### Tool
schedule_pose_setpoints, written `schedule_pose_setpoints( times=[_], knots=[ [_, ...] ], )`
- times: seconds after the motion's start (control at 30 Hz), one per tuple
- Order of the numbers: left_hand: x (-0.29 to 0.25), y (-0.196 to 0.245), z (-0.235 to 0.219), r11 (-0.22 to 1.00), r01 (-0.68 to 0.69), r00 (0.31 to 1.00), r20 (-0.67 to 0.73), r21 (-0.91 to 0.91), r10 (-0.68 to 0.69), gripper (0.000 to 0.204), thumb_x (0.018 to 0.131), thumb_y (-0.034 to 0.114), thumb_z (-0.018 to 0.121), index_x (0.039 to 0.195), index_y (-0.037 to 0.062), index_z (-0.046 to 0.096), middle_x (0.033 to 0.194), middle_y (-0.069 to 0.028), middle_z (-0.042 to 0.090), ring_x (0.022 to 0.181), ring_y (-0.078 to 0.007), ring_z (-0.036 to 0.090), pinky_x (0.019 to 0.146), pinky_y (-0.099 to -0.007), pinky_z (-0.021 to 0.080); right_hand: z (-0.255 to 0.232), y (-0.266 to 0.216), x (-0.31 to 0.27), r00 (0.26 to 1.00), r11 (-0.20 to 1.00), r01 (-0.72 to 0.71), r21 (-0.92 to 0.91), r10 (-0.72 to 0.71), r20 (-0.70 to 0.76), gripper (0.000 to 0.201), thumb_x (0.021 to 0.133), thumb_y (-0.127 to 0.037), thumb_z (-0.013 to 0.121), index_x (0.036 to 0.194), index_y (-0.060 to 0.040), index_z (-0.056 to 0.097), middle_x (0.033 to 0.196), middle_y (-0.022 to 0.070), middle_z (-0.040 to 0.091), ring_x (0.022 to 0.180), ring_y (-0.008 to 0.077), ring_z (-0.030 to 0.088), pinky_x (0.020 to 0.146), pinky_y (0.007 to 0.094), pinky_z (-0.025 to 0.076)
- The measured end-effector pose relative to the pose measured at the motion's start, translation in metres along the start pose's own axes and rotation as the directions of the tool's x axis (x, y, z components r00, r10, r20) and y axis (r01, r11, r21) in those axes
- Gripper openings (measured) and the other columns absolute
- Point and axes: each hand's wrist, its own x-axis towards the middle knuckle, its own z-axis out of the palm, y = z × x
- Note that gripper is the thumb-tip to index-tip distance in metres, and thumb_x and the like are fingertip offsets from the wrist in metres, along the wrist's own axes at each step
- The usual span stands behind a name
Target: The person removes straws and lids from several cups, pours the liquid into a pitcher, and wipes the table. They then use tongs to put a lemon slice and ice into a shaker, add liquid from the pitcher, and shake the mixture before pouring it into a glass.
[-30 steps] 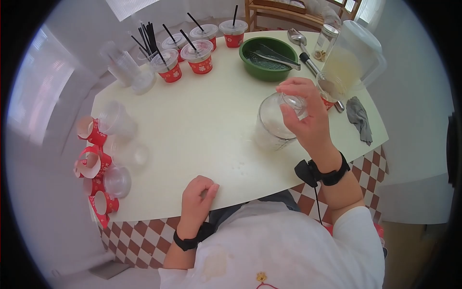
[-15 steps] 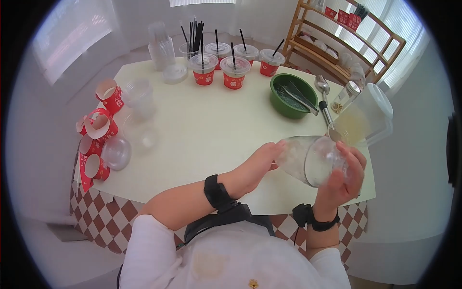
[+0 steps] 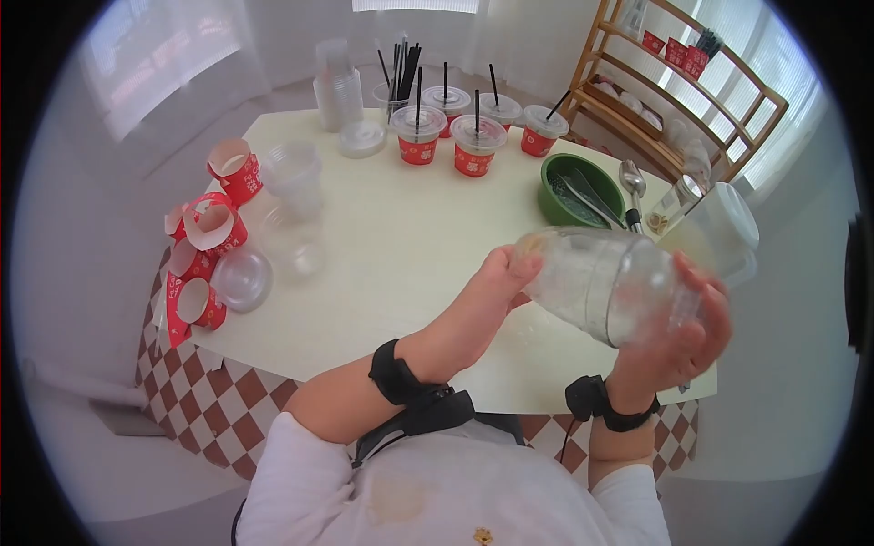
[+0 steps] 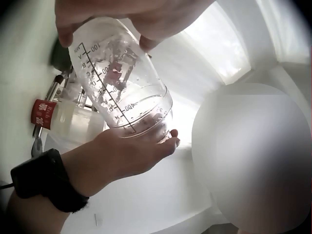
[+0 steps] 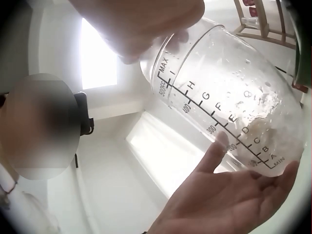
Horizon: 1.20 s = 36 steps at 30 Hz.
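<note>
Since the earlier frame the clear plastic measuring cup with printed black scale marks (image 3: 605,282) has been lifted higher and tipped further, so it is now held above the cream table (image 3: 391,246) edge. Its long axis lies almost level, running left to right between the hands. The left hand (image 3: 496,291) is curled against the narrower end, and the right hand (image 3: 678,350) is wrapped under the wider end.

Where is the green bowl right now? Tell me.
In the head view the green bowl sits on the table's far right, beyond the raised measuring cup, beside the metal scoop.
</note>
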Motion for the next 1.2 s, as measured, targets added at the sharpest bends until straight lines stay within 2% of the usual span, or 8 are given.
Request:
schedule_pose_setpoints(
  times=[0.1, 0.23, 0.37, 0.53, 0.8, 0.93, 1.0, 1.2],
  knots=[
    [-0.004, 0.018, 0.012, 0.98, -0.182, 0.983, 0.049, 0.077, 0.178, 0.042, 0.097, 0.036, 0.032, 0.126, 0.0068, 0.037, 0.122, -0.0025, 0.045, 0.112, -0.0128, 0.042, 0.1, -0.032, 0.029, 0.02, -0.022, 0.009, 0.954, 0.967, 0.224, 0.12, -0.193, -0.228, 0.026, 0.091, -0.024, 0.05, 0.105, -0.0018, 0.052, 0.101, 0.0128, 0.054, 0.098, 0.0253, 0.052, 0.084, 0.04, 0.045],
    [0.015, -0.035, -0.037, 0.971, 0.145, 0.986, 0.114, -0.189, -0.125, 0.042, 0.096, 0.036, 0.035, 0.127, 0.0063, 0.034, 0.121, -0.0018, 0.044, 0.113, -0.0116, 0.041, 0.101, -0.0327, 0.028, 0.006, 0.03, -0.018, 0.947, 0.971, -0.125, -0.205, 0.178, 0.266, 0.018, 0.085, -0.008, 0.052, 0.102, -0.0011, 0.055, 0.1, 0.0098, 0.055, 0.096, 0.0208, 0.052, 0.088, 0.0316, 0.04],
    [0.007, -0.036, -0.039, 0.971, 0.172, 0.983, -0.04, -0.164, -0.181, 0.043, 0.096, 0.036, 0.035, 0.127, 0.0056, 0.032, 0.124, -0.0035, 0.042, 0.116, -0.0122, 0.04, 0.101, -0.0328, 0.028, 0.009, 0.038, -0.03, 0.923, 0.94, -0.316, -0.131, 0.336, 0.186, 0.019, 0.085, -0.007, 0.051, 0.102, -0.0005, 0.056, 0.1, 0.01, 0.056, 0.095, 0.0202, 0.052, 0.088, 0.0292, 0.037],
    [-0.023, 0.015, 0.01, 0.891, -0.431, 0.896, 0.18, 0.141, 0.405, 0.043, 0.096, 0.037, 0.034, 0.126, 0.006, 0.033, 0.127, -0.004, 0.041, 0.116, -0.0131, 0.041, 0.101, -0.0324, 0.029, 0.004, -0.002, -0.005, 0.919, 0.91, 0.383, 0.157, -0.359, -0.165, 0.041, 0.094, -0.046, 0.032, 0.12, -0.0163, 0.042, 0.107, 0.0113, 0.042, 0.102, 0.0269, 0.051, 0.091, 0.047, 0.044],
    [0.008, -0.032, -0.036, 0.983, 0.13, 0.991, -0.015, -0.128, -0.133, 0.044, 0.096, 0.035, 0.035, 0.128, 0.0052, 0.03, 0.127, -0.0039, 0.042, 0.117, -0.0149, 0.04, 0.1, -0.0341, 0.031, 0.009, 0.04, -0.029, 0.895, 0.902, -0.383, -0.199, 0.416, 0.162, 0.033, 0.092, -0.03, 0.048, 0.108, -0.0014, 0.049, 0.101, 0.0133, 0.058, 0.092, 0.0233, 0.055, 0.087, 0.0331, 0.04],
    [-0.016, 0.007, 0.003, 0.947, -0.255, 0.967, 0.029, 0.196, 0.255, 0.055, 0.093, 0.043, 0.041, 0.129, 0.0027, 0.028, 0.123, -0.0064, 0.042, 0.115, -0.0159, 0.04, 0.099, -0.0335, 0.03, -0.008, 0.002, -0.01, 0.933, 0.922, 0.356, 0.15, -0.344, -0.103, 0.042, 0.094, -0.044, 0.035, 0.121, -0.0125, 0.043, 0.109, 0.0157, 0.044, 0.095, 0.0299, 0.054, 0.093, 0.048, 0.042],
    [-0.009, 0.004, 0.0, 0.924, -0.348, 0.937, 0.055, 0.16, 0.344, 0.055, 0.093, 0.042, 0.042, 0.129, 0.0028, 0.028, 0.122, -0.007, 0.043, 0.114, -0.0156, 0.04, 0.099, -0.0335, 0.03, -0.005, 0.002, -0.011, 0.932, 0.922, 0.36, 0.141, -0.349, -0.102, 0.042, 0.093, -0.044, 0.035, 0.121, -0.0125, 0.042, 0.108, 0.0159, 0.044, 0.096, 0.0298, 0.054, 0.093, 0.048, 0.043],
    [0.011, -0.038, -0.042, 0.973, 0.198, 0.98, 0.055, -0.121, -0.193, 0.048, 0.095, 0.04, 0.035, 0.129, 0.0063, 0.029, 0.128, -0.0043, 0.039, 0.118, -0.0138, 0.038, 0.098, -0.0323, 0.032, 0.009, 0.042, -0.028, 0.886, 0.905, -0.412, -0.109, 0.425, 0.183, 0.02, 0.085, -0.007, 0.054, 0.103, 0.0001, 0.053, 0.1, 0.0097, 0.057, 0.095, 0.0198, 0.054, 0.088, 0.0283, 0.038]
  ],
)
